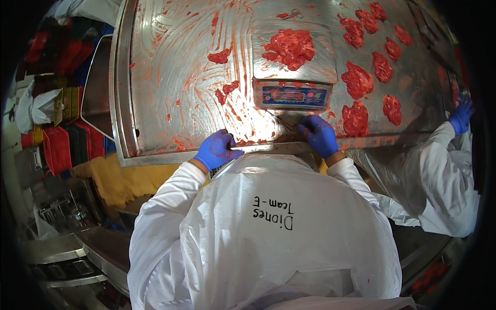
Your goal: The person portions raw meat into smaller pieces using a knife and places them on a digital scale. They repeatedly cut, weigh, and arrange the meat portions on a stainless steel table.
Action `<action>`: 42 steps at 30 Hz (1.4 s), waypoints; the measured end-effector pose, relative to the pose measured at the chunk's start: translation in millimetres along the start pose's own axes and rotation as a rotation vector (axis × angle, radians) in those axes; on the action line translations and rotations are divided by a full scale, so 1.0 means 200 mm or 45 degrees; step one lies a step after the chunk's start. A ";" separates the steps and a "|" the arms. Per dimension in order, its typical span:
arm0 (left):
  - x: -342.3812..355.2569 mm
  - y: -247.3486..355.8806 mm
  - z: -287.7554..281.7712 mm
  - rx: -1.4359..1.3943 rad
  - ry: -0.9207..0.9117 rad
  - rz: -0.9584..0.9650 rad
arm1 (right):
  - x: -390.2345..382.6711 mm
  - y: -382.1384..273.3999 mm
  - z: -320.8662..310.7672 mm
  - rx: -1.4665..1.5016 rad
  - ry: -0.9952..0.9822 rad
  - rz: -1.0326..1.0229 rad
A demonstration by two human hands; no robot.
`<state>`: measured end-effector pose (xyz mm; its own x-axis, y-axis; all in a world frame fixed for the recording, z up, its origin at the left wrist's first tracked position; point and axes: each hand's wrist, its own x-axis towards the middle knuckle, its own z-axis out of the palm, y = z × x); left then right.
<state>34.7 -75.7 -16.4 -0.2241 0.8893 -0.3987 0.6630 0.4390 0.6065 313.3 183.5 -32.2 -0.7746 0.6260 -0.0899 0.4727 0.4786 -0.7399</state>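
My left hand (217,149), in a blue glove, rests at the near edge of the steel table (170,113), thumb and fingers apart with nothing seen in them. My right hand (319,135), gloved the same, is at that edge below the scale, its fingers loosely bent and apart, holding nothing visible. Beside its fingertips lies what looks like a pair of scissors (284,124), partly lost in shadow and glare. Straight ahead stands a digital scale (261,95) with a large piece of raw red meat (292,49) on its steel plate.
Several meat pieces (357,80) lie right of the scale. Smaller scraps (220,56) are on its left. Another scissors-like tool (293,14) lies behind it. At far right, a co-worker's blue-gloved hand (461,116) is by the table. Red crates (57,150) stand at left.
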 end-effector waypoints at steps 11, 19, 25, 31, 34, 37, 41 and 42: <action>0.53 0.75 -0.69 -1.507 -0.075 0.251 | 0.00 0.02 0.01 -0.003 0.047 -0.038; 0.64 -0.22 -0.52 -0.594 0.533 -0.209 | -0.16 0.13 -0.06 0.326 0.236 0.115; 0.89 0.10 -0.64 -0.432 0.670 0.010 | 0.15 0.02 -0.36 0.407 0.418 -0.031; 1.14 0.74 -0.46 0.029 0.340 0.658 | 0.64 -0.33 -0.31 0.392 0.016 -0.211; 1.04 0.69 -0.49 -0.520 0.321 0.605 | 0.68 -0.30 -0.32 0.967 0.022 -0.059; 0.82 0.61 -0.56 0.021 0.636 0.377 | 0.73 -0.10 -0.39 1.272 0.469 -0.034; 0.85 0.56 -0.41 0.753 0.550 0.065 | 0.99 -0.17 -0.30 0.601 0.678 -0.209; 0.87 0.58 -0.39 0.738 0.558 0.056 | 0.99 -0.25 -0.27 0.415 0.538 -0.289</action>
<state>15.6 140.7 38.1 -0.3738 0.9275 0.0035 0.9225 0.3713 0.1052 158.2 316.3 22.7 -0.5753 0.7530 0.3195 0.1086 0.4575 -0.8826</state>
